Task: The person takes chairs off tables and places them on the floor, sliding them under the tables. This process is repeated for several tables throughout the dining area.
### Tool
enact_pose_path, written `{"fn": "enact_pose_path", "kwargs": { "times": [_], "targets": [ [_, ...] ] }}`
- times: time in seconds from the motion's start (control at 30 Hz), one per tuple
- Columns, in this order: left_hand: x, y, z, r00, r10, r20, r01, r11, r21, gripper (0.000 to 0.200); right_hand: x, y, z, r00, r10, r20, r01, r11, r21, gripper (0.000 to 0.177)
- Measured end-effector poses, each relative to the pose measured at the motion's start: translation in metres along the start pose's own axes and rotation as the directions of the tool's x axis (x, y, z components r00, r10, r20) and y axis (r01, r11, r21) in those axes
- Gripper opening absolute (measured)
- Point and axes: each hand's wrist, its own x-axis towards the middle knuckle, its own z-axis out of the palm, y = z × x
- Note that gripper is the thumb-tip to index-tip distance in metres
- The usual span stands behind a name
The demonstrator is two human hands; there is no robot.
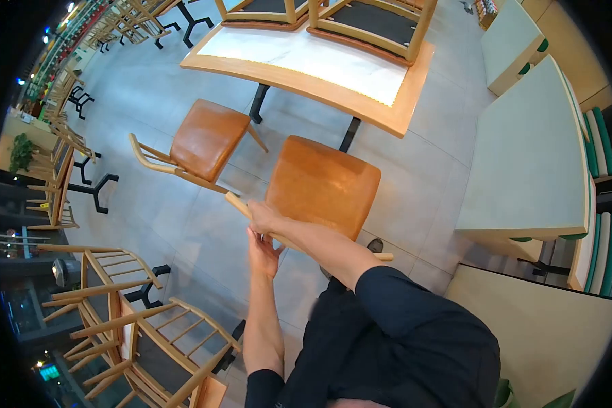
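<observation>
A wooden chair with a tan leather seat stands directly before me, its curved wooden backrest rail crossing below my forearm. My right hand is wrapped round the rail near its left end. Just below it, my left hand is held up with thumb and fingers apart, fingertips close to the rail and my right hand. A second tan chair stands to the left, angled toward the table, which has a white top and wooden edge.
Upturned chairs rest on the table. More upturned chairs are stacked on tables at lower left and along the left side. Pale partitions and bench seating line the right. Grey tiled floor runs between them.
</observation>
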Motion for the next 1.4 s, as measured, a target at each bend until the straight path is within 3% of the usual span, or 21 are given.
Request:
{"fn": "enact_pose_path", "kwargs": {
  "times": [0.13,0.23,0.33,0.43,0.5,0.53,0.6,0.67,0.7,0.73,0.77,0.8,0.83,0.9,1.07,1.17,1.2,1.27,1.33,1.37,1.4],
  "targets": [
    [-0.007,-0.001,-0.012,1.0,0.0,0.011,0.0,1.0,0.001,0.053,0.017,-0.012,0.022,1.0,-0.011,-0.016,0.011,0.999,-0.034,0.034],
    [0.01,0.003,-0.039,1.0,-0.003,0.006,0.003,1.0,-0.004,0.052,0.017,-0.005,0.022,1.0,-0.013,0.01,0.013,0.997,0.079,0.034],
    [0.029,0.014,-0.066,0.994,0.086,0.066,-0.097,0.977,0.191,0.054,0.003,0.016,0.01,0.995,-0.024,0.093,0.017,0.997,0.078,0.032],
    [0.04,0.026,-0.078,0.993,0.098,-0.062,-0.083,0.976,0.203,0.055,-0.041,0.066,-0.016,0.991,-0.109,-0.08,0.114,0.991,0.066,0.035],
    [0.053,0.028,-0.092,0.992,0.101,-0.075,-0.082,0.97,0.227,0.056,-0.085,0.118,-0.038,0.992,0.055,-0.116,-0.043,0.994,0.102,0.035],
    [0.058,0.025,-0.098,0.99,0.106,-0.098,-0.08,0.968,0.24,0.057,-0.112,0.152,-0.045,0.979,0.108,-0.171,-0.06,0.963,0.264,0.034],
    [0.069,0.027,-0.1,0.984,0.091,-0.152,-0.049,0.964,0.26,0.057,-0.172,0.202,-0.072,0.879,0.39,-0.276,-0.31,0.905,0.291,0.034],
    [0.064,0.024,-0.101,0.972,0.082,-0.219,-0.017,0.959,0.282,0.058,-0.238,0.314,-0.061,0.684,0.48,-0.549,-0.418,0.875,0.245,0.027],
    [0.062,0.023,-0.101,0.962,0.079,-0.261,-0.006,0.963,0.271,0.059,-0.271,0.29,-0.079,0.502,0.735,-0.455,-0.574,0.677,0.46,0.021],
    [0.06,0.025,-0.1,0.951,0.077,-0.298,0.004,0.965,0.262,0.06,-0.301,0.319,-0.072,0.33,0.858,-0.392,-0.513,0.512,0.689,0.013],
    [0.058,0.025,-0.105,0.957,0.076,-0.282,0.006,0.96,0.279,0.06,-0.335,0.339,-0.062,0.287,0.898,-0.335,-0.601,0.44,0.667,0.007],
    [0.058,0.026,-0.111,0.97,0.064,-0.233,0.004,0.96,0.279,0.062,-0.364,0.331,-0.053,0.3,0.87,-0.392,-0.585,0.493,0.645,0.01],
    [0.061,0.026,-0.112,0.983,0.052,-0.177,-0.001,0.961,0.277,0.063,-0.388,0.34,-0.037,0.258,0.951,-0.172,-0.493,0.283,0.823,0.01],
    [0.063,0.018,-0.112,0.968,0.121,-0.221,-0.038,0.937,0.346,0.06,-0.414,0.315,-0.02,0.215,0.976,-0.032,-0.818,0.198,0.54,0.011],
    [0.065,0.012,-0.107,0.925,0.158,-0.347,-0.016,0.926,0.377,0.05,-0.443,0.476,0.092,0.181,0.977,-0.11,-0.841,0.212,0.498,0.022],
    [0.063,0.011,-0.087,0.863,0.225,-0.452,0.003,0.893,0.45,0.045,-0.428,0.401,0.003,0.259,0.957,-0.128,-0.7,0.278,0.657,0.023],
    [0.063,0.007,-0.083,0.844,0.324,-0.428,-0.04,0.832,0.553,0.044,-0.421,0.402,-0.008,0.266,0.955,-0.133,-0.685,0.284,0.67,0.023],
    [0.063,-0.009,-0.077,0.817,0.429,-0.386,-0.092,0.757,0.647,0.044,-0.415,0.404,-0.035,0.314,0.926,-0.211,-0.822,0.376,0.428,0.025],
    [0.063,-0.032,-0.062,0.449,0.89,-0.077,-0.033,0.103,0.994,0.052,-0.422,0.461,-0.024,0.374,0.885,-0.276,-0.817,0.456,0.354,0.021],
    [0.057,-0.044,-0.049,0.431,0.899,-0.08,-0.041,0.108,0.993,0.052,-0.425,0.5,-0.019,0.423,0.845,-0.328,-0.814,0.513,0.272,0.019],
    [0.048,-0.057,-0.034,0.41,0.902,0.135,-0.027,-0.136,0.99,0.055,-0.427,0.543,-0.02,0.433,0.836,-0.335,-0.805,0.527,0.272,0.019]
  ]
}}
